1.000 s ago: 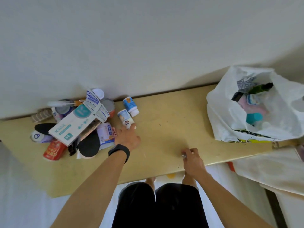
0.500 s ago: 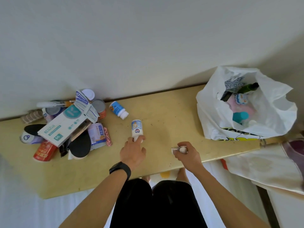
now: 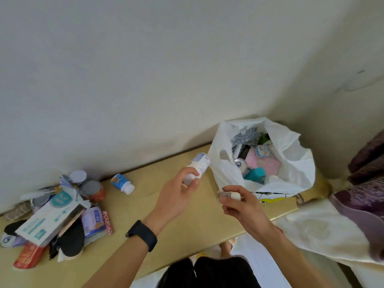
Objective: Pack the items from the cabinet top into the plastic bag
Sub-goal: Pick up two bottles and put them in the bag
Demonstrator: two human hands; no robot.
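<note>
The left hand (image 3: 176, 196) grips a small white bottle (image 3: 198, 166) with a pale blue label, tilted, its base just beside the left rim of the plastic bag (image 3: 291, 159). The right hand (image 3: 243, 204) pinches a tiny clear-and-white item (image 3: 228, 195) at the bag's near edge. The bag, white and crumpled, gapes open at the bench's (image 3: 197, 235) far right, showing pink and teal contents. A blue-labelled bottle (image 3: 122, 183) lies near the heap (image 3: 52, 217) at the left.
</note>
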